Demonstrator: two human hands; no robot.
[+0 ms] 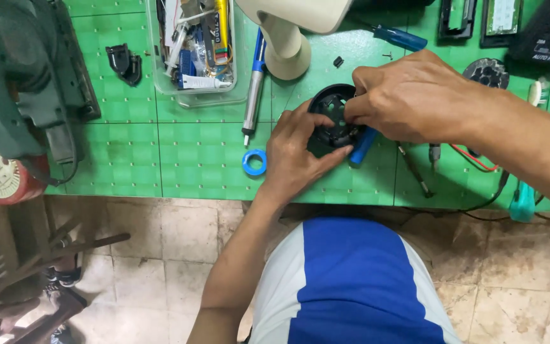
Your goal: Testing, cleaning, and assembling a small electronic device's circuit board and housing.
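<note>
A round black plastic housing (pixel 332 114) with holes and ribs inside rests on the green bench mat (pixel 179 159). My left hand (pixel 297 156) cups its left and lower rim, thumb and fingers wrapped around it. My right hand (pixel 412 95) comes in from the right and pinches the top right of the housing with its fingertips. Just under my right hand, a blue-handled tool (pixel 362 146) pokes out against the housing; I cannot tell which hand grips it.
A blue tape roll (pixel 254 162) lies left of my left hand. A blue-and-silver desoldering pump (pixel 254 89), a clear box of small parts (pixel 195 48), a beige stand (pixel 286 48), a blue screwdriver (pixel 399 38), probes with red wire (pixel 415 169) and a green power tool (pixel 23 83) surround the work.
</note>
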